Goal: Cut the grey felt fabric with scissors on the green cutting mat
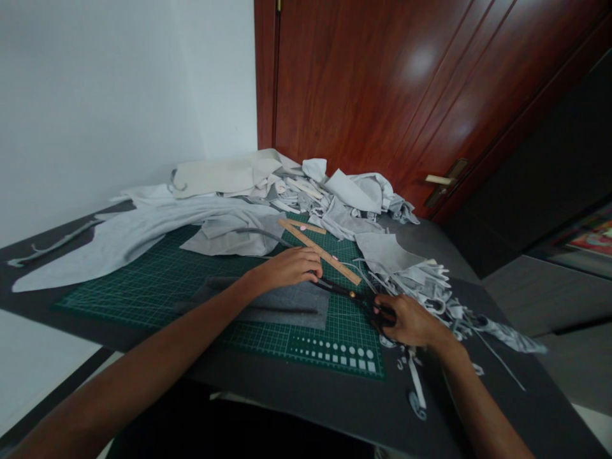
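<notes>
My right hand [408, 319] is wrapped round the black handles of a pair of scissors [351, 294], whose blades point left toward the edge of a dark grey piece of fabric [287, 303]. My left hand [287, 268] is curled with its fingers pinching the top right edge of that fabric, right at the scissor tips. The fabric lies flat on a green cutting mat [162, 280] with a white grid.
A wooden ruler [318, 250] lies just behind my hands. Light grey cloth pieces [143, 223] and a heap of scraps [335, 191] cover the back of the dark table [335, 401]. Cut strips [430, 287] pile at the right. A red-brown door [406, 95] stands behind.
</notes>
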Demonstrator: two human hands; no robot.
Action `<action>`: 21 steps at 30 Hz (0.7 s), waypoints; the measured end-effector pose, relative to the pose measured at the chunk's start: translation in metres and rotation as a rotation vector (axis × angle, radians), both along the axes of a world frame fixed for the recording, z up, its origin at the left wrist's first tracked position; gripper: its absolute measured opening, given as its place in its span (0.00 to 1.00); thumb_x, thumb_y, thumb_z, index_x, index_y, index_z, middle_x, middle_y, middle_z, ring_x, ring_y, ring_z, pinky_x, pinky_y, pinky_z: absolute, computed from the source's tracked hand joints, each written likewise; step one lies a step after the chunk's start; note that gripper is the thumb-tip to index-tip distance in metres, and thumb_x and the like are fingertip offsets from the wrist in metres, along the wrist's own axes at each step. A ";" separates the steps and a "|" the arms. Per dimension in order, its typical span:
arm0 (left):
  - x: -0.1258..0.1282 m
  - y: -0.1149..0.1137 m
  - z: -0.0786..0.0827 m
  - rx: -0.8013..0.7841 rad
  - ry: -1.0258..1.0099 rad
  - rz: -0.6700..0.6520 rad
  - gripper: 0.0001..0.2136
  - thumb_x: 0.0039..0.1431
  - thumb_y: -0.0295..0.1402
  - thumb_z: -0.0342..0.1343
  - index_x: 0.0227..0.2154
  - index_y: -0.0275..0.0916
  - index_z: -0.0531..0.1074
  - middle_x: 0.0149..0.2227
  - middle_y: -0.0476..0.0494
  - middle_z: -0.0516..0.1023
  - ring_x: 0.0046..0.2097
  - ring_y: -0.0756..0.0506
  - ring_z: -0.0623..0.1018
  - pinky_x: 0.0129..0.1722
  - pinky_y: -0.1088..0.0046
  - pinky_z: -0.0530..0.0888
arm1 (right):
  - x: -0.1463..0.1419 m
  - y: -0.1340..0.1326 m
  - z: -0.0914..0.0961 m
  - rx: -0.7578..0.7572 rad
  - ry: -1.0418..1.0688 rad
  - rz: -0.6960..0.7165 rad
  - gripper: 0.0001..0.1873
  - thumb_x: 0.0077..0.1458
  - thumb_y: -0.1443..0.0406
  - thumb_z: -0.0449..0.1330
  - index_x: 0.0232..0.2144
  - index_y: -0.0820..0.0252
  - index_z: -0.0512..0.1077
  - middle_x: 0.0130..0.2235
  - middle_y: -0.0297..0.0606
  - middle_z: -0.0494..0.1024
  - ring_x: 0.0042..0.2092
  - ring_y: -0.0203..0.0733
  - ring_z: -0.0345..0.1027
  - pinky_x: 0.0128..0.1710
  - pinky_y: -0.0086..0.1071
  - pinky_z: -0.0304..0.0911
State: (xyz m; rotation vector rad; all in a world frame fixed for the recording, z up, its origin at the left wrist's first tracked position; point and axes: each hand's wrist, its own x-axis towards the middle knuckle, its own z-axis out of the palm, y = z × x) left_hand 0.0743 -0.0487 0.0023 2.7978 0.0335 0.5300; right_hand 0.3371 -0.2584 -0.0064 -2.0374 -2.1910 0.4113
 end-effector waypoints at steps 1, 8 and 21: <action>0.000 0.000 0.000 0.011 0.001 -0.003 0.03 0.62 0.28 0.60 0.34 0.40 0.78 0.38 0.45 0.78 0.45 0.44 0.73 0.52 0.68 0.66 | 0.000 0.000 0.000 0.000 0.001 -0.001 0.06 0.46 0.66 0.59 0.31 0.57 0.69 0.25 0.31 0.71 0.26 0.37 0.62 0.28 0.29 0.51; -0.001 0.001 0.001 0.114 0.032 -0.032 0.03 0.63 0.28 0.60 0.36 0.40 0.78 0.40 0.44 0.78 0.48 0.43 0.73 0.52 0.67 0.65 | -0.001 -0.001 -0.001 0.000 0.007 -0.002 0.06 0.46 0.66 0.59 0.31 0.57 0.69 0.24 0.30 0.70 0.26 0.37 0.61 0.28 0.29 0.50; 0.000 -0.003 0.001 0.134 0.056 -0.003 0.06 0.66 0.31 0.57 0.35 0.39 0.78 0.40 0.44 0.79 0.46 0.44 0.73 0.51 0.68 0.65 | -0.004 0.000 0.000 -0.013 -0.010 0.004 0.06 0.48 0.65 0.59 0.32 0.57 0.69 0.24 0.29 0.69 0.25 0.36 0.60 0.27 0.29 0.49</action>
